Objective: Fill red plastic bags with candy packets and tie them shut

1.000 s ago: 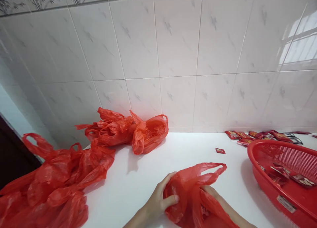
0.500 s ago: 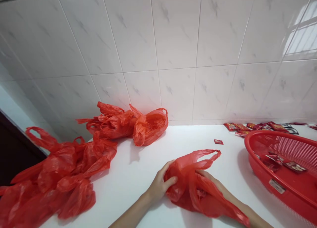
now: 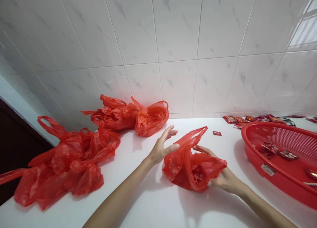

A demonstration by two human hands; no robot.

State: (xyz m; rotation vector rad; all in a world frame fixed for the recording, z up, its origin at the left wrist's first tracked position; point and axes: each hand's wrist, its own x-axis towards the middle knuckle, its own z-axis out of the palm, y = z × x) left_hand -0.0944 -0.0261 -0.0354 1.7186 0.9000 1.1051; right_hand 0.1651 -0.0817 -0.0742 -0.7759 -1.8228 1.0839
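Observation:
A red plastic bag point(image 3: 180, 165) stands on the white table in front of me, its mouth partly open and one handle loop pointing up. Some small printed item point(image 3: 197, 176) shows inside it, too covered to name. Just left of the bag is my left hand point(image 3: 162, 148), open, with thumb and fingers spread and no plastic between them. Around the bag's right side, my right hand point(image 3: 221, 180) grips it, thumb low at the front and some fingers behind; part of that hand is hidden by the plastic.
More red plastic bags point(image 3: 74, 158) lie heaped at the left, with others point(image 3: 151, 119) against the tiled wall. A red basket point(image 3: 255, 155) holding several packets stands at the right. Small red packets point(image 3: 260, 119) lie along the wall, and a single packet point(image 3: 217, 133) sits apart.
My left hand has let go of the bag and opened, moving slightly up. The bag's right side has been drawn up and its mouth shows more. My view has tilted down a little.

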